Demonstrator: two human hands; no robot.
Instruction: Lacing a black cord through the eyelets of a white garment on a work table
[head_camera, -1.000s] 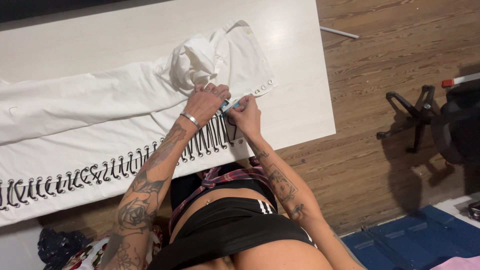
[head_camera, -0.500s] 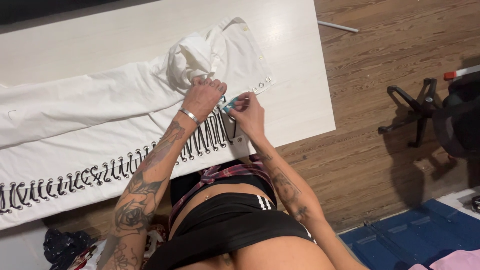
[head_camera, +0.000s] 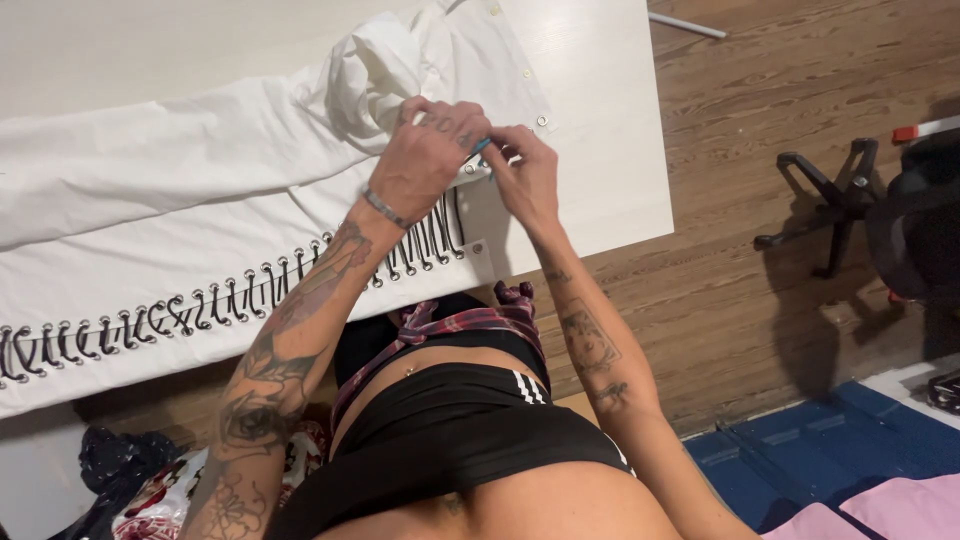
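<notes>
A white garment (head_camera: 170, 200) lies spread over a white table (head_camera: 610, 150). Along its near edge runs black lacing (head_camera: 200, 305) threaded through metal eyelets. My left hand (head_camera: 425, 160) presses on the fabric at the lacing's right end, fingers curled over the cloth. My right hand (head_camera: 520, 175) is right beside it, pinching a small blue tool (head_camera: 482, 148) whose tip sits between the two hands. A bunched fold of white cloth (head_camera: 375, 75) rises just behind my left hand. I cannot see what the tool's tip touches.
A wooden floor (head_camera: 760, 110) lies to the right of the table. A black office chair (head_camera: 880, 210) stands at the right edge. A thin white rod (head_camera: 685, 25) lies on the floor at the top. Blue mat (head_camera: 830, 450) and pink fabric (head_camera: 900, 505) lie bottom right; bags (head_camera: 140, 480) bottom left.
Both hands have stayed together at the lacing's right end. My left hand shifted slightly toward the garment's right edge, and the right hand followed with the blue tool.
</notes>
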